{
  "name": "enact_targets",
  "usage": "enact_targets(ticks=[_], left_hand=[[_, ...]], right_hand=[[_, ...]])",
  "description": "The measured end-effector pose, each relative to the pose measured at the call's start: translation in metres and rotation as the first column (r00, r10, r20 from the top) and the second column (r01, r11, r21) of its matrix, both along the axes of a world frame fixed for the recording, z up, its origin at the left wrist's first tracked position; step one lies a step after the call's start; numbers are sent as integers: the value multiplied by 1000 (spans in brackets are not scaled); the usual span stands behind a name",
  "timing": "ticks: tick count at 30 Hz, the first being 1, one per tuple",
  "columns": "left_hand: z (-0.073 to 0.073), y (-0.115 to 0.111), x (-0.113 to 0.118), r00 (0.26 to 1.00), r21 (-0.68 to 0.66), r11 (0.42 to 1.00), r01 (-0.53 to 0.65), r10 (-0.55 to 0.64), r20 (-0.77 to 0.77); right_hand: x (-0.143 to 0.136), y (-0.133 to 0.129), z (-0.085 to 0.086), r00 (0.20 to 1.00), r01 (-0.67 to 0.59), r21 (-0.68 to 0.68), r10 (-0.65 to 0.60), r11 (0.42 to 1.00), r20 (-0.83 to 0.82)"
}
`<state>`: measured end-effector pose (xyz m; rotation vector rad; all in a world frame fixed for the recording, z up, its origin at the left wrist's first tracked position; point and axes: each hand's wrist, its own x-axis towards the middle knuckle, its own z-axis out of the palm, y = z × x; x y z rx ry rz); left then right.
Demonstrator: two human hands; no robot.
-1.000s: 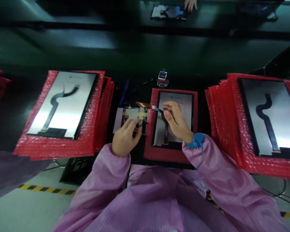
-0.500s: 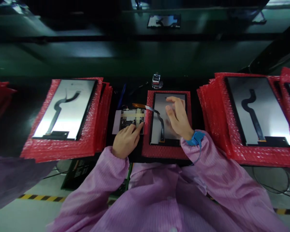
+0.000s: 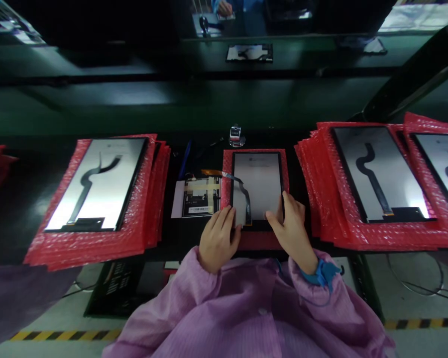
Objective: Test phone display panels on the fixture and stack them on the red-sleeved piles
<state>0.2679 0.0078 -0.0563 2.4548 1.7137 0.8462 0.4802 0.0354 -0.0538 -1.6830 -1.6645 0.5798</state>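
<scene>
A display panel lies on a red bubble-wrap bag in front of me, its back edge away from me. Its dark ribbon cable bends left over the edge and ends in an orange tip. My left hand grips the panel's lower left corner, fingers along the side and thumb at the bottom. On the lower right, my right hand holds the edge, thumb over the face and fingers down the side. Just left lies an opened device with a circuit board and yellowish tape.
Stacked red bubble-wrap bags with a panel on top stand at the left and right. A blue pen-like tool and a small metal holder lie behind. Another person's hand shows far at the top.
My left hand has left the opened device and moved right to the panel's corner. My right hand has come down from above the panel to its lower right edge. The view has shifted.
</scene>
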Motion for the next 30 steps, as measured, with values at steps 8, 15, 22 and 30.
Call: enact_targets(ticks=[8, 15, 22, 30], left_hand=[[24, 24, -24, 918, -395, 915, 74, 92, 386], [60, 69, -36, 164, -357, 924, 136, 334, 928], [77, 68, -43, 104, -427, 882, 200, 414, 904], [78, 73, -41, 123, -492, 848, 200, 476, 871]], right_hand=[[-21, -4, 82, 892, -92, 66, 111, 994, -439], [-88, -3, 73, 829, -417, 266, 484, 869, -281], [-116, -5, 37, 823, -486, 77, 485, 871, -296], [-101, 0, 20, 902, -174, -79, 127, 982, -413]])
